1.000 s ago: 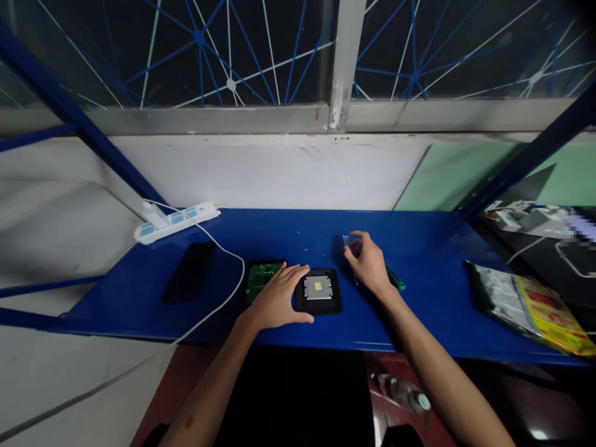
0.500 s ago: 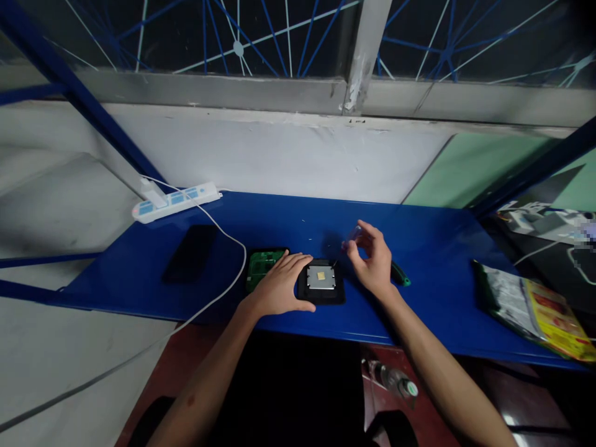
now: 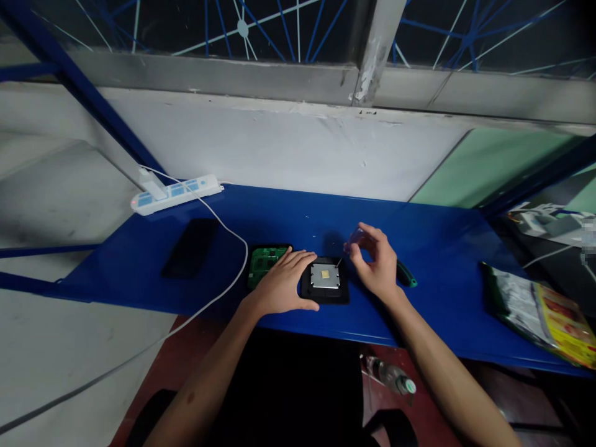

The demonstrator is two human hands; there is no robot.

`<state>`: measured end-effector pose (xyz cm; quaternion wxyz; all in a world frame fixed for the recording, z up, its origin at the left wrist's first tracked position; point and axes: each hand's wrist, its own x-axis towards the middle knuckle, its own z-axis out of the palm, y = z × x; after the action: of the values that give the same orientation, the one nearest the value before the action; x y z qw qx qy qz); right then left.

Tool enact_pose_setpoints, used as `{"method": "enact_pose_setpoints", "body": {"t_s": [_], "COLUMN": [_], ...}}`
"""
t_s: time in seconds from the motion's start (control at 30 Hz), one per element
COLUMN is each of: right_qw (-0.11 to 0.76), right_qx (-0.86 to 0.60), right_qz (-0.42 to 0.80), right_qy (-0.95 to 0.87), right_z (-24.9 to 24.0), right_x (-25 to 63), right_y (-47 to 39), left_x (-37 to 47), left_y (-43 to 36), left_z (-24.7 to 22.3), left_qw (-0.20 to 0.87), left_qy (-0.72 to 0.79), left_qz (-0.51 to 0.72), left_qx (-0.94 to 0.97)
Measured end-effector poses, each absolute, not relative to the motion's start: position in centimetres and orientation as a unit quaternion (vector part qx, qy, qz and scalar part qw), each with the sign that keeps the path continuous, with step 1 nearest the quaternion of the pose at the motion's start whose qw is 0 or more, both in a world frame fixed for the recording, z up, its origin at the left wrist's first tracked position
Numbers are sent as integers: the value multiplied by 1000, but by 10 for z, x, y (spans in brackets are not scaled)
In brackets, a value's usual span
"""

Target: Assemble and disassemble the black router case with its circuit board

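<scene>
A square black casing [image 3: 343, 297] lies flat on the blue table, with a silver metal plate [image 3: 318, 283] and a small tan square [image 3: 325, 274] in its middle. My left hand [image 3: 284, 284] grips the casing's left side, fingers at its far edge and thumb at its near edge. In my right hand [image 3: 376, 261] is a small screwdriver [image 3: 356, 237] with a clear purplish handle, pinched between the fingertips. Its thin shaft slants down to the casing's far right corner. Partly behind my left hand sits a green circuit board [image 3: 266, 261] in a black shell.
A green-and-black tool [image 3: 406, 273] lies right of my right hand. Left are a dark flat object [image 3: 190, 248], a power strip [image 3: 177, 194] and a white cable [image 3: 233, 236] crossing the table. A snack bag [image 3: 540, 310] rests at the right; a plastic bottle [image 3: 391, 376] is below.
The view has shifted a little, moving the casing and both hands slightly right in the picture. Both hands keep their hold, and the screwdriver stays at the same corner.
</scene>
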<state>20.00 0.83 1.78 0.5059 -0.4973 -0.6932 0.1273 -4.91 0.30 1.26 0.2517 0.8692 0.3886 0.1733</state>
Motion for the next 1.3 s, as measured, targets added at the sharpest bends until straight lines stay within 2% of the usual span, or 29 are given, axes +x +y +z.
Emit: {"method": "enact_pose_setpoints", "body": {"t_s": [0.27,0.8,1.07,1.3], "right_qw": [565,614,592,547], "right_qx": [-446,-362,-425,-391], "right_qz": [154,242,252,310], "right_qy": [-677,-658,-637,-672], "right_z": [19,23,28,32], "right_x": [200,192,195,194], "right_y": [8,12,11,7], "left_x": [-48,-48,-48,-49], "left_y": [3,3,3,3], "left_z": [13,11,10,12], "left_qw": [246,219,216,204], "left_qy": [390,379,380,381], "left_qz": [168,159,154,149], "left_qx": [871,885,886,889]}}
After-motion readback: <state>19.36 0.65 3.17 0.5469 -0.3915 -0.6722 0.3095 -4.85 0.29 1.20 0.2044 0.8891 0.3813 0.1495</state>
